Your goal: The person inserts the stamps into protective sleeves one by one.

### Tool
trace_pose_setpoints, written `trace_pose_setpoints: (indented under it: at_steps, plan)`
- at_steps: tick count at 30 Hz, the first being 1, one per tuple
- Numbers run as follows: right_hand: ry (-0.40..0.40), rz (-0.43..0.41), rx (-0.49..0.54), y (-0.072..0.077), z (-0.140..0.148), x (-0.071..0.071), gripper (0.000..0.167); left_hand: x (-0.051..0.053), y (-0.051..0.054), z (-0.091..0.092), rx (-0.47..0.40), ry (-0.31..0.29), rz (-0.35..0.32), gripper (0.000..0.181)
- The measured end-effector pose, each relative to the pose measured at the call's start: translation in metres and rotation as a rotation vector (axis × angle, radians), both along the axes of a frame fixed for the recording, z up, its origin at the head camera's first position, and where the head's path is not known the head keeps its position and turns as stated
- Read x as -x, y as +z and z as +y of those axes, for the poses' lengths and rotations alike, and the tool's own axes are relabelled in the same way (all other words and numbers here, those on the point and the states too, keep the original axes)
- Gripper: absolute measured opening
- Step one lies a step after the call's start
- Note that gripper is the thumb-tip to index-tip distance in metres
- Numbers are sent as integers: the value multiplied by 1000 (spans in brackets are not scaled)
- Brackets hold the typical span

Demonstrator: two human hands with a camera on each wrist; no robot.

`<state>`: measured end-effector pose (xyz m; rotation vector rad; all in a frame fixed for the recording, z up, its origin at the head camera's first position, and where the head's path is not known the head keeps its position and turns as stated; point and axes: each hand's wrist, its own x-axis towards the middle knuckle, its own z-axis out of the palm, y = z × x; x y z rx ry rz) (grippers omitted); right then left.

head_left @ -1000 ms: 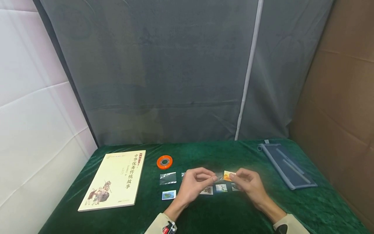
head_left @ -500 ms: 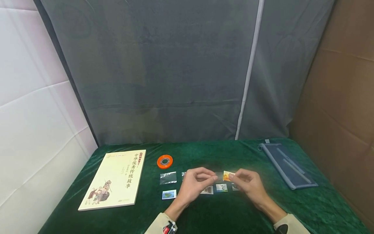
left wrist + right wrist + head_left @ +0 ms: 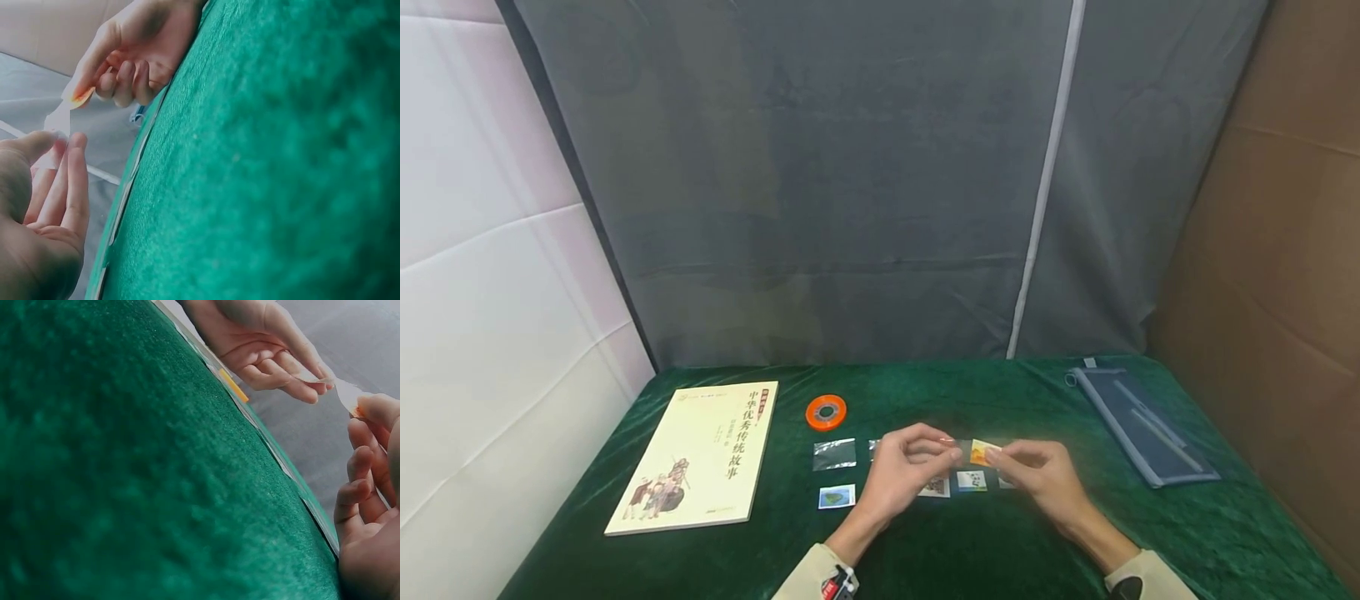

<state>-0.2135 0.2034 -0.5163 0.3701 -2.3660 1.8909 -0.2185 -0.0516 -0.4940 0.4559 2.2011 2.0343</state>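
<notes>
My left hand pinches a small clear plastic sleeve between thumb and fingers, above the table. Facing it, my right hand pinches a yellow-orange stamp by its right side. The stamp's left edge meets the sleeve's right end; whether it lies inside the opening cannot be told. In the left wrist view the sleeve stretches between both hands, and only a sliver of the stamp shows. Beneath the hands lie a panda-like stamp and a brownish stamp, both partly or nearly covered.
On the green cloth lie a cream book at left, an orange tape roll, an empty clear sleeve and a blue-green stamp. A blue mesh zip pouch lies at right. A grey curtain stands behind.
The stamp in my right hand has shifted slightly left toward the sleeve. My left hand has kept its grip almost still. The head view has moved a little.
</notes>
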Motion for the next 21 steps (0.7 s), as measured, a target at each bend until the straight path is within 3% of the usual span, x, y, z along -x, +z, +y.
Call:
trace_pose_setpoints:
  at_steps: [9, 14, 21]
  plan:
    - [5, -20, 1, 1, 1, -1, 13, -2, 0, 4, -116, -45, -86, 29]
    - [6, -19, 8, 0, 0, -1, 13, -2, 1, 4, -130, -48, -138, 33]
    - [-6, -18, 40, 1, -1, -1, 13, -2, 0, 3, -151, -33, -158, 41]
